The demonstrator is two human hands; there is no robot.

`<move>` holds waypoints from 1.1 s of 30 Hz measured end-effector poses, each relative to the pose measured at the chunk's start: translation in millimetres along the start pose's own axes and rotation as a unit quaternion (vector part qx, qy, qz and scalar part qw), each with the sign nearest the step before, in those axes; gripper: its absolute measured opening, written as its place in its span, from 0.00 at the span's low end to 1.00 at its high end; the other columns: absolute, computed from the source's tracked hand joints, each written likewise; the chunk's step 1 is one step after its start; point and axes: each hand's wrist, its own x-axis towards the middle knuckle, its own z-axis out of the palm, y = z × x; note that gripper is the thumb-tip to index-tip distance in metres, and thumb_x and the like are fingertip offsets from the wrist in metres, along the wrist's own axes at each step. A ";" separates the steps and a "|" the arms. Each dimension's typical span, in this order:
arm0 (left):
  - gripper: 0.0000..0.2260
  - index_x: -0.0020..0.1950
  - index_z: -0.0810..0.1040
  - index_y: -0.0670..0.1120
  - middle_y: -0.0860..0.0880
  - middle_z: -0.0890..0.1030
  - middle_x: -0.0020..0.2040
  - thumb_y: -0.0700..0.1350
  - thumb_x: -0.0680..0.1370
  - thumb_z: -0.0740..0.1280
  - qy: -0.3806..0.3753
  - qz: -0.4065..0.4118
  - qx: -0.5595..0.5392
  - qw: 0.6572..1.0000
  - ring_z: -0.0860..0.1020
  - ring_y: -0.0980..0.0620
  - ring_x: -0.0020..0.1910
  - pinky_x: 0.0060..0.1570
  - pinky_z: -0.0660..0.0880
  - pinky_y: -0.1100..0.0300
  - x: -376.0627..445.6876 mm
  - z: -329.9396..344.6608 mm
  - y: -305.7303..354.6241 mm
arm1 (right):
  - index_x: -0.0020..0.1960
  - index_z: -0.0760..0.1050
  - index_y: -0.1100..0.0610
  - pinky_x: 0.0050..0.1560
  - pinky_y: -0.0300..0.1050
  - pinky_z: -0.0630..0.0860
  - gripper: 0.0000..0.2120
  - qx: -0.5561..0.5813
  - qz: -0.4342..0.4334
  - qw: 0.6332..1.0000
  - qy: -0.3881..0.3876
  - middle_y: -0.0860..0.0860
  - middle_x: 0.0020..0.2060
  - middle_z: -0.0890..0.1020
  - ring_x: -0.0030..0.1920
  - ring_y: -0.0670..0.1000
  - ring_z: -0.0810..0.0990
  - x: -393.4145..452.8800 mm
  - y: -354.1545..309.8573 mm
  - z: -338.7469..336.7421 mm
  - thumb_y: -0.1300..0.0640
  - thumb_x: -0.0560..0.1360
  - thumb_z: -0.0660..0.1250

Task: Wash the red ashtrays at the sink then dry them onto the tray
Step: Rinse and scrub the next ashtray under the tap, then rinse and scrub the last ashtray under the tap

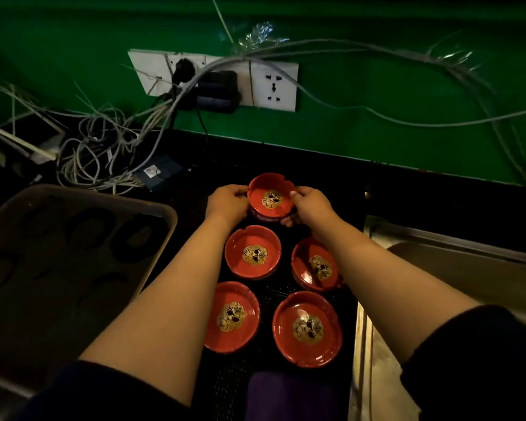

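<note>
Item: 5 red ashtrays on the dark desk between tray (152,208) and sink (456,262). Far ashtray (271,194) grasped at opposite rims by left hand (227,203) and right hand (312,205). Handling, judged: rigid, glossy, likely slippery when wet, chippable; hold by rim. Obscured: sink basin cut off, tap unseen, purple cloth (289,393) partly out of frame, tray dim

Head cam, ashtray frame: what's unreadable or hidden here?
- Sink: basin cut off by the right edge, so tap and water are out of view.
- Far ashtray: its sides are covered by the left hand and right hand; whether it is lifted cannot be told.
- Tray: too dark to identify the marks on it.
- Purple cloth: cut off by the bottom edge.
</note>
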 end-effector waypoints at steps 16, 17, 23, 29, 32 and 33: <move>0.19 0.71 0.71 0.45 0.43 0.77 0.63 0.42 0.80 0.62 -0.063 -0.021 0.007 0.998 0.75 0.43 0.63 0.62 0.73 0.49 -2.2 4.8 -16.9 | 0.72 0.67 0.57 0.52 0.51 0.77 0.19 -0.139 -0.043 0.989 -0.004 0.57 0.53 0.80 0.50 0.58 0.80 2.4 6.2 1.0 0.56 0.82 0.59; 0.20 0.72 0.69 0.45 0.43 0.76 0.64 0.42 0.80 0.62 -0.064 -0.018 0.018 0.998 0.74 0.43 0.63 0.62 0.73 0.51 -5.1 3.1 -13.2 | 0.74 0.64 0.56 0.54 0.51 0.76 0.22 -0.160 -0.051 0.986 -0.002 0.56 0.59 0.78 0.55 0.58 0.79 -1.1 3.5 -1.6 0.55 0.81 0.60; 0.21 0.73 0.68 0.46 0.45 0.74 0.68 0.40 0.79 0.62 -0.015 0.075 0.080 0.994 0.74 0.48 0.65 0.60 0.69 0.62 -34.1 -16.3 16.9 | 0.73 0.65 0.53 0.62 0.45 0.69 0.25 -0.159 -0.164 0.972 0.056 0.53 0.69 0.71 0.67 0.54 0.71 -41.8 -16.8 -19.8 0.53 0.78 0.65; 0.19 0.68 0.74 0.47 0.46 0.77 0.64 0.39 0.77 0.63 0.045 0.230 0.133 0.963 0.75 0.49 0.63 0.61 0.69 0.59 -81.5 -32.0 46.3 | 0.69 0.70 0.52 0.63 0.45 0.69 0.21 -0.143 -0.286 0.939 0.127 0.50 0.64 0.74 0.65 0.50 0.71 -88.3 -47.4 -27.9 0.56 0.77 0.66; 0.18 0.67 0.75 0.47 0.46 0.75 0.64 0.39 0.77 0.63 0.083 0.285 0.131 0.946 0.74 0.49 0.63 0.62 0.68 0.59 -93.3 -47.2 69.1 | 0.68 0.71 0.52 0.64 0.47 0.70 0.20 -0.139 -0.328 0.923 0.146 0.49 0.62 0.76 0.64 0.50 0.72 -101.4 -69.8 -30.5 0.58 0.76 0.66; 0.18 0.67 0.75 0.47 0.46 0.75 0.64 0.39 0.77 0.63 0.097 0.299 0.128 0.941 0.74 0.49 0.63 0.62 0.68 0.59 -94.2 -53.8 79.7 | 0.68 0.72 0.52 0.64 0.47 0.70 0.20 -0.145 -0.344 0.915 0.153 0.49 0.61 0.76 0.64 0.50 0.72 -103.4 -79.6 -32.2 0.58 0.76 0.66</move>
